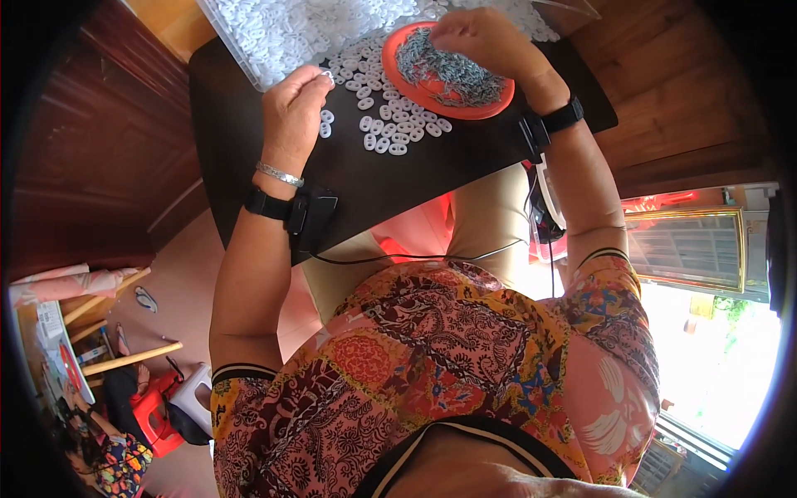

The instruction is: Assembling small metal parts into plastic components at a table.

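Observation:
My left hand (292,112) is closed in a pinch on a small white plastic piece (329,75), at the left of the dark table. Over the far rim of a red plate (425,106), my right hand (481,41) has its fingers curled together; whatever they hold is too small to make out. A heap of thin grey metal pins, nails or screws (461,81), lies on that plate. Between my hands, many loose oval white plastic pieces with two holes (398,149) are spread on the table. A pair of them (325,124) lies beside my left hand.
A clear plastic bin (241,62) heaped with white pieces stands at the table's far side. The dark tabletop (365,187) ends just before my lap. A black cable (415,256) runs between my wrist devices. Another person (116,456) sits at lower left near a red chair (158,419).

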Demonstrator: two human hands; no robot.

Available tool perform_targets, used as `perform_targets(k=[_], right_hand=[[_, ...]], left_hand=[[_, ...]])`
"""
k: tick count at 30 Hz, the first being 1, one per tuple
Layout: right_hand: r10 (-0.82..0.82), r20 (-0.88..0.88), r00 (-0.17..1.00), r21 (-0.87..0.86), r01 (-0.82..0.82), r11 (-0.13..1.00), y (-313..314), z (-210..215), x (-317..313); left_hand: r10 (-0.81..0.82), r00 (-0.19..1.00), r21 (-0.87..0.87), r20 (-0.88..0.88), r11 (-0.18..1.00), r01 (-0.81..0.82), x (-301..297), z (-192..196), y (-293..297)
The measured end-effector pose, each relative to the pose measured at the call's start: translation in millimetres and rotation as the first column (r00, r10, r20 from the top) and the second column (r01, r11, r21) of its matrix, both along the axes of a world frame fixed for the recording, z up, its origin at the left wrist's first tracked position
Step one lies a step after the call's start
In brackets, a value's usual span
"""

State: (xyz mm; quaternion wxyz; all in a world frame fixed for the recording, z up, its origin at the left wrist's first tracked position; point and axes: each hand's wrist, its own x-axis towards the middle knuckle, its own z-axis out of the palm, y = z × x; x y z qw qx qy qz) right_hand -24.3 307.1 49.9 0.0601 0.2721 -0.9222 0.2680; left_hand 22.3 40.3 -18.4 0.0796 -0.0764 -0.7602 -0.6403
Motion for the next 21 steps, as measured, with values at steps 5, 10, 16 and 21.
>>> perform_targets(k=[5,10,16,21], right_hand=[[0.130,0.012,0.991,0.198,-0.130,0.972,-4.4,-25.5,4.1],[0.155,-0.082,0.985,0.511,-0.092,0.855,-10.3,-38.9,4.2],[0.142,-0.040,0.989,0.676,-0.077,0.733,-19.8,-40.1,1.9],[0.127,0.009,0.992,0.674,-0.099,0.732,-22.7,-36.9,1.3]], left_hand=[[-0.016,1.000,0.046,-0.019,0.999,0.016,0.9,-1.4,2.5],[-0.021,0.996,0.156,0.085,0.988,0.007,1.7,5.6,3.0],[-0.076,0.983,0.328,0.170,0.944,0.016,0.5,4.2,-1.5],[-0.152,0.976,0.451,0.157,0.890,0.066,-3.2,-3.1,-7.3]])
